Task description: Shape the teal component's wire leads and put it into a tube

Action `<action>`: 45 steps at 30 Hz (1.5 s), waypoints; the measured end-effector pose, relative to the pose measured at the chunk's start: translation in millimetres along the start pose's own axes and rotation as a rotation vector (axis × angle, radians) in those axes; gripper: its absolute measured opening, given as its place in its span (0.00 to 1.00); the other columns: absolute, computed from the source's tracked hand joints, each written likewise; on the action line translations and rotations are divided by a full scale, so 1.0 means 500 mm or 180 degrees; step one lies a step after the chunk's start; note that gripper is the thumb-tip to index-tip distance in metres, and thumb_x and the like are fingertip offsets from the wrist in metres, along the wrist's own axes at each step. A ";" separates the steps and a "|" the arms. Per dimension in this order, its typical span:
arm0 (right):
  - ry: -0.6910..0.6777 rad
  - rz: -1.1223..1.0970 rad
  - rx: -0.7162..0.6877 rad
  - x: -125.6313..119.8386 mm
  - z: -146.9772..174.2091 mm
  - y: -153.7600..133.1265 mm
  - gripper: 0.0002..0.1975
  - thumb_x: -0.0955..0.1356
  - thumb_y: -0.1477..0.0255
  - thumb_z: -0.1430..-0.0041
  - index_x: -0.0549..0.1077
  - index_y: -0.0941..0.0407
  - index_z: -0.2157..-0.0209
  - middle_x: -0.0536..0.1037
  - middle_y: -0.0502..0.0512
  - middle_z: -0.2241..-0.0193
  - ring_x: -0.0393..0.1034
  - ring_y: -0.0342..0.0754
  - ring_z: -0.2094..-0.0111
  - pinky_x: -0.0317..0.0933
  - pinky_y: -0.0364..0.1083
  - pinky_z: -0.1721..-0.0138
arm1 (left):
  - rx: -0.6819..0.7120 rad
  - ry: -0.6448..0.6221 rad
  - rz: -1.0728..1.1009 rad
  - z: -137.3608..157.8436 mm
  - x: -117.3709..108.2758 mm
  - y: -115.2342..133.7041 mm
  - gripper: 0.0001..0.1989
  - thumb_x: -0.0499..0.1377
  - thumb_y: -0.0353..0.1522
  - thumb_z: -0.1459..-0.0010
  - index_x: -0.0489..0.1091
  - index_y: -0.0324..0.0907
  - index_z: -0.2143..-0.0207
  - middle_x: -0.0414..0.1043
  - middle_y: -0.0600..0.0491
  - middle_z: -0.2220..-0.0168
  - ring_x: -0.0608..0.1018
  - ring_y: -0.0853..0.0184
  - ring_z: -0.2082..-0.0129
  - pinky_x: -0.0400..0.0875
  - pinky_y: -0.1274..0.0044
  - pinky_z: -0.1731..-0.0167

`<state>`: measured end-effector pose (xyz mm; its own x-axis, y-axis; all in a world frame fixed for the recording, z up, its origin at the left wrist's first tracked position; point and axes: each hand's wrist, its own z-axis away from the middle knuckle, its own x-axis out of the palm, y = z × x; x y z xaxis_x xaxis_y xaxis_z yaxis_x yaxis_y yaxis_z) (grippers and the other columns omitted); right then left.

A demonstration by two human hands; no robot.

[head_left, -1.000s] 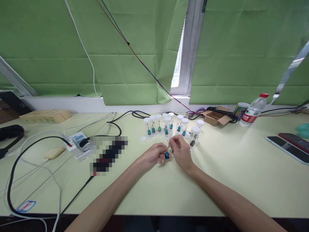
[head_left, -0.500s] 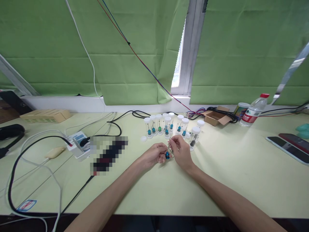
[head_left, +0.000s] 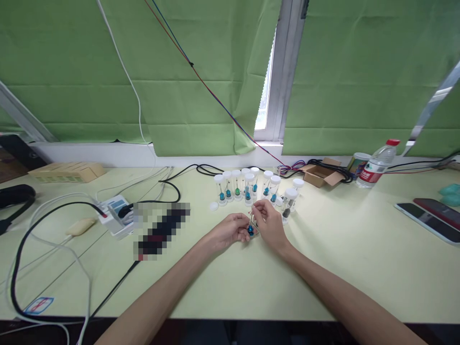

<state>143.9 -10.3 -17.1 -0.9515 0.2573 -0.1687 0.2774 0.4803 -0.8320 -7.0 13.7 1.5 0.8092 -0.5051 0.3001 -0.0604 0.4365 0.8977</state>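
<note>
My left hand [head_left: 230, 231] pinches a small blue knob-like part [head_left: 250, 230] at the base of a thin pin. My right hand [head_left: 269, 224] grips the pin's upper end and what looks like a clear tube beside it, just above the pale green table [head_left: 323, 268]. Behind the hands stands a cluster of several clear vials with white caps [head_left: 251, 188], most holding blue or green parts; one at the right [head_left: 288, 203] holds a dark part. A loose white cap [head_left: 213, 206] lies left of the cluster.
A power strip [head_left: 117, 215] with black and white cables sits at the left, beside a pixelated dark object [head_left: 161, 230]. An open cardboard box [head_left: 319, 175], a water bottle [head_left: 377, 164] and a jar stand at the back right. Two phones [head_left: 427, 215] lie far right.
Both hands stay together in the same spot. The blue part has shifted a little up and right, closer to the right hand.
</note>
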 end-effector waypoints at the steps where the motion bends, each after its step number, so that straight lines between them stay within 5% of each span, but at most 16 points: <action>1: -0.0016 0.0037 -0.0020 0.000 0.000 -0.001 0.05 0.64 0.69 0.37 0.68 0.55 0.64 0.74 0.53 0.70 0.72 0.47 0.68 0.67 0.46 0.65 | -0.0001 -0.0002 0.0013 -0.001 -0.001 -0.001 0.08 0.61 0.30 0.44 0.63 0.38 0.70 0.75 0.47 0.73 0.76 0.72 0.81 0.67 0.83 0.81; 20: -0.0254 0.0410 -0.0463 -0.004 -0.002 -0.001 0.05 0.61 0.72 0.35 0.69 0.55 0.61 0.74 0.53 0.69 0.70 0.46 0.68 0.64 0.45 0.67 | -0.0025 -0.0113 0.0555 0.003 -0.001 0.007 0.05 0.62 0.25 0.45 0.67 0.35 0.71 0.69 0.52 0.74 0.77 0.71 0.76 0.74 0.80 0.71; 34: -0.0257 0.0606 -0.0322 -0.008 -0.003 0.006 0.06 0.62 0.71 0.35 0.69 0.55 0.60 0.74 0.53 0.68 0.69 0.46 0.69 0.63 0.45 0.68 | 0.0162 -0.0022 0.0585 0.006 -0.008 0.017 0.06 0.64 0.25 0.46 0.68 0.35 0.72 0.71 0.50 0.73 0.78 0.69 0.72 0.76 0.79 0.66; 39: -0.0352 0.1255 -0.0519 -0.018 -0.006 0.011 0.04 0.61 0.74 0.36 0.67 0.55 0.62 0.73 0.54 0.68 0.68 0.48 0.68 0.60 0.46 0.68 | 0.0343 0.0306 0.0606 0.011 -0.008 0.030 0.04 0.61 0.24 0.44 0.68 0.35 0.70 0.74 0.48 0.70 0.79 0.68 0.71 0.77 0.77 0.64; 45: -0.1072 0.2634 -0.0336 -0.024 0.005 0.006 0.05 0.63 0.74 0.36 0.67 0.55 0.67 0.72 0.56 0.69 0.68 0.48 0.73 0.49 0.44 0.77 | 0.0522 0.0512 0.0566 0.013 -0.011 0.036 0.06 0.58 0.24 0.41 0.67 0.35 0.72 0.77 0.41 0.63 0.80 0.68 0.69 0.77 0.75 0.60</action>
<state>155.6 -14.0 -19.3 -0.4259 0.3037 -0.8523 0.8863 0.3293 -0.3256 -16.2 19.4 18.0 0.8588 -0.3013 0.4143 -0.2929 0.3748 0.8796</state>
